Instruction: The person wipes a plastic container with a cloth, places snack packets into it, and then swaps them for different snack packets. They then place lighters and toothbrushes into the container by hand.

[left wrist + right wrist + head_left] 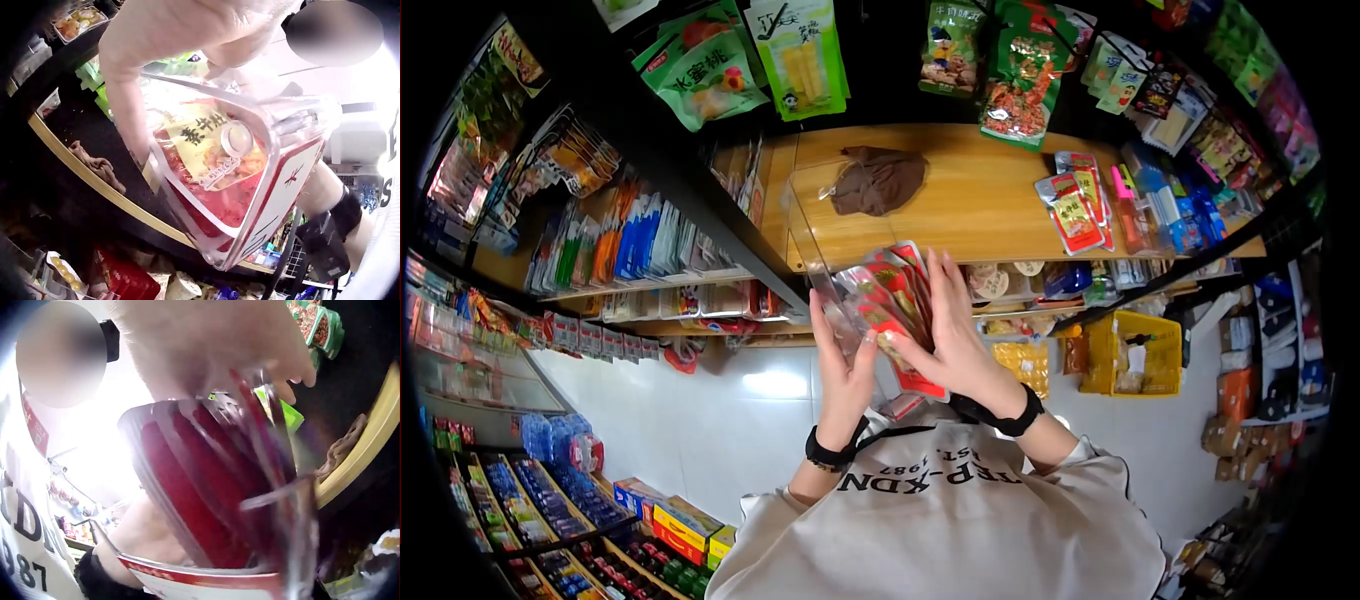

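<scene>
Between the two hands is a clear plastic box point(818, 240) with several red snack packets point(900, 300), tilted in front of the shelf. The left hand point(843, 385) grips the box side, its thumb near the packets. Along the packets' right side lie the fingers of the right hand point(962, 345), with its thumb across their faces. In the left wrist view a red and yellow packet point(209, 150) shows through the clear wall, below the left hand point(187, 37). Packed red packets point(187, 487) stand under the right hand point(212, 350) in the right wrist view; its fingertips are partly hidden.
A crumpled brown cloth point(880, 180) and loose red packets point(1075, 210) lie on the wooden shelf point(980, 190). Green snack bags point(1025, 80) hang above. Bottles point(1135, 215) stand at the shelf's right end, and a yellow crate point(1165, 355) is on the floor at right.
</scene>
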The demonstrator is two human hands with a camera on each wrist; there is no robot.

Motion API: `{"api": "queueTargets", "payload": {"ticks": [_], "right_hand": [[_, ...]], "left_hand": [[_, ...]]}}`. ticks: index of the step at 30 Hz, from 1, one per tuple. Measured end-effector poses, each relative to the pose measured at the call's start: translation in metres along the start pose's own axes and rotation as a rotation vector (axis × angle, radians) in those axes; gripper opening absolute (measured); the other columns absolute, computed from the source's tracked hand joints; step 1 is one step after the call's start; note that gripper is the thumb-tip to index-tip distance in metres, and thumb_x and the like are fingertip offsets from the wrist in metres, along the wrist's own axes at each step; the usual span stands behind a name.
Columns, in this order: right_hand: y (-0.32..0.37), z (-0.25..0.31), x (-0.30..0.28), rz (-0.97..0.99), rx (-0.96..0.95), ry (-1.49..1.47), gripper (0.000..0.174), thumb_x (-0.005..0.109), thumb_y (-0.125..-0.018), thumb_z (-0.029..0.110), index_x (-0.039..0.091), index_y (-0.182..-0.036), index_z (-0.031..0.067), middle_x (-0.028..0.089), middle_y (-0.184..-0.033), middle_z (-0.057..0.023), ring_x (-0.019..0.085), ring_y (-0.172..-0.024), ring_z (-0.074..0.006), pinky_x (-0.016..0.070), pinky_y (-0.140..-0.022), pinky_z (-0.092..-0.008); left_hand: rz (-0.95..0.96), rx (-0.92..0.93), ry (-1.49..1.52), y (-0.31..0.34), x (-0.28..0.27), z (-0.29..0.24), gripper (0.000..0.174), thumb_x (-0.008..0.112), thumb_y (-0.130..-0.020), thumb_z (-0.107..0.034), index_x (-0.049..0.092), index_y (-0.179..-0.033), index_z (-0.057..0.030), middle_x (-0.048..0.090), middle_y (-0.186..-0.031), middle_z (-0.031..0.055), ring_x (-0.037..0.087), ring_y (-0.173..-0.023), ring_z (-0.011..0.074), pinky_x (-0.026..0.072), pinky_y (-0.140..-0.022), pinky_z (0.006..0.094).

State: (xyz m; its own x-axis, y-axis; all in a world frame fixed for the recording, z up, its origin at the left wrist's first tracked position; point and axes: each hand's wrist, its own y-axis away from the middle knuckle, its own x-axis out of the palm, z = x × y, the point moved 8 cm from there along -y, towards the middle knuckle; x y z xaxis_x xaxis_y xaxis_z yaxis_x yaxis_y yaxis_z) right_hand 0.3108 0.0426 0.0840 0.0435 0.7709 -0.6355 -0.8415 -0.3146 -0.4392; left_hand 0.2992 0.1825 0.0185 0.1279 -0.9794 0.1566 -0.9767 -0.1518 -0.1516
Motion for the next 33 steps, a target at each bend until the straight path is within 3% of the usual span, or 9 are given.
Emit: {"api": "queueTargets", "payload": {"ticks": [4, 7, 12, 15, 19, 22, 26, 30, 33], "right_hand": [[0.010, -0.001, 0.010, 0.131, 0.053, -0.031, 0.092, 0.060, -0.081, 0.038, 0.004, -0.135, -0.0100, 0.011, -0.138, -0.0339, 0.010, -0.131, -0.0456, 0.0135, -0.107, -0.0463], [0.011, 0.021, 0.005, 0.279, 0.023, -0.040, 0.094, 0.061, -0.080, 0.042, 0.004, -0.136, -0.0063, 0.004, -0.140, -0.0317, 0.008, -0.132, -0.0436, 0.0127, -0.107, -0.0456], [-0.004, 0.030, 0.001, 0.283, -0.115, -0.057, 0.046, 0.060, -0.082, 0.032, 0.052, -0.116, 0.0019, 0.052, -0.120, -0.0162, 0.041, -0.119, -0.0319, 0.0329, -0.099, -0.0405], [-0.003, 0.018, 0.021, 0.423, -0.081, 0.011, 0.036, 0.055, -0.084, 0.035, 0.061, -0.101, 0.0046, 0.061, -0.100, -0.0126, 0.054, -0.098, -0.0295, 0.0398, -0.086, -0.0384], [0.009, -0.005, 0.026, 0.332, 0.031, 0.009, 0.018, 0.048, -0.081, 0.016, 0.059, -0.089, 0.0036, 0.061, -0.087, -0.0127, 0.056, -0.083, -0.0296, 0.0402, -0.079, -0.0387], [0.015, -0.009, 0.016, 0.278, 0.047, 0.088, 0.018, 0.047, -0.081, 0.016, 0.057, -0.088, 0.0028, 0.061, -0.087, -0.0148, 0.055, -0.091, -0.0318, 0.0394, -0.083, -0.0399], [0.013, -0.014, -0.025, -0.008, -0.162, 0.130, 0.032, 0.046, -0.088, 0.025, 0.051, -0.108, 0.0001, 0.051, -0.110, -0.0201, 0.048, -0.106, -0.0322, 0.0363, -0.091, -0.0414], [0.003, -0.093, -0.107, -0.221, 0.244, -0.139, 0.049, 0.056, -0.084, 0.027, 0.042, -0.121, -0.0018, 0.047, -0.122, -0.0194, 0.046, -0.114, -0.0308, 0.0347, -0.096, -0.0355], [0.007, -0.188, -0.165, -0.349, 0.421, 0.198, 0.064, 0.064, -0.077, 0.029, 0.037, -0.124, -0.0047, 0.043, -0.125, -0.0242, 0.041, -0.118, -0.0338, 0.0310, -0.100, -0.0372]], "left_hand": [[0.072, -0.013, 0.006, 0.012, -0.015, -0.001, 0.072, 0.050, -0.084, 0.001, 0.004, -0.140, -0.0023, 0.026, -0.137, 0.0181, 0.039, -0.118, 0.0218, 0.0339, -0.097, 0.0320], [0.132, -0.057, 0.002, 0.023, -0.021, 0.000, 0.070, 0.046, -0.085, 0.000, 0.004, -0.140, -0.0060, 0.038, -0.126, 0.0151, 0.046, -0.109, 0.0188, 0.0445, -0.084, 0.0290], [0.273, -0.199, 0.091, 0.042, -0.011, 0.002, 0.071, 0.049, -0.084, 0.001, 0.005, -0.140, -0.0048, 0.043, -0.121, 0.0133, 0.050, -0.102, 0.0159, 0.0467, -0.079, 0.0271], [0.255, -0.252, 0.132, 0.049, -0.005, 0.002, 0.068, 0.046, -0.086, -0.002, 0.006, -0.141, -0.0084, 0.044, -0.118, 0.0088, 0.050, -0.094, 0.0139, 0.0456, -0.073, 0.0245], [0.250, -0.278, 0.112, 0.046, -0.004, 0.008, 0.069, 0.046, -0.084, -0.001, 0.008, -0.141, -0.0082, 0.048, -0.107, 0.0079, 0.049, -0.090, 0.0119, 0.0408, -0.073, 0.0217], [0.284, -0.260, 0.029, 0.042, 0.004, 0.015, 0.070, 0.045, -0.082, 0.001, 0.008, -0.141, -0.0073, 0.049, -0.101, 0.0076, 0.049, -0.089, 0.0121, 0.0395, -0.077, 0.0220], [0.289, -0.226, 0.023, 0.030, 0.023, 0.018, 0.068, 0.046, -0.082, -0.001, 0.009, -0.140, -0.0041, 0.049, -0.101, 0.0083, 0.049, -0.091, 0.0138, 0.0386, -0.083, 0.0253], [0.243, -0.208, 0.048, 0.010, 0.041, 0.015, 0.068, 0.045, -0.082, -0.004, 0.010, -0.140, -0.0033, 0.049, -0.104, 0.0104, 0.049, -0.100, 0.0163, 0.0366, -0.090, 0.0289], [0.203, -0.171, 0.068, 0.001, 0.053, 0.014, 0.068, 0.043, -0.081, -0.005, 0.010, -0.140, -0.0038, 0.048, -0.112, 0.0130, 0.047, -0.104, 0.0183, 0.0359, -0.091, 0.0295]]}}
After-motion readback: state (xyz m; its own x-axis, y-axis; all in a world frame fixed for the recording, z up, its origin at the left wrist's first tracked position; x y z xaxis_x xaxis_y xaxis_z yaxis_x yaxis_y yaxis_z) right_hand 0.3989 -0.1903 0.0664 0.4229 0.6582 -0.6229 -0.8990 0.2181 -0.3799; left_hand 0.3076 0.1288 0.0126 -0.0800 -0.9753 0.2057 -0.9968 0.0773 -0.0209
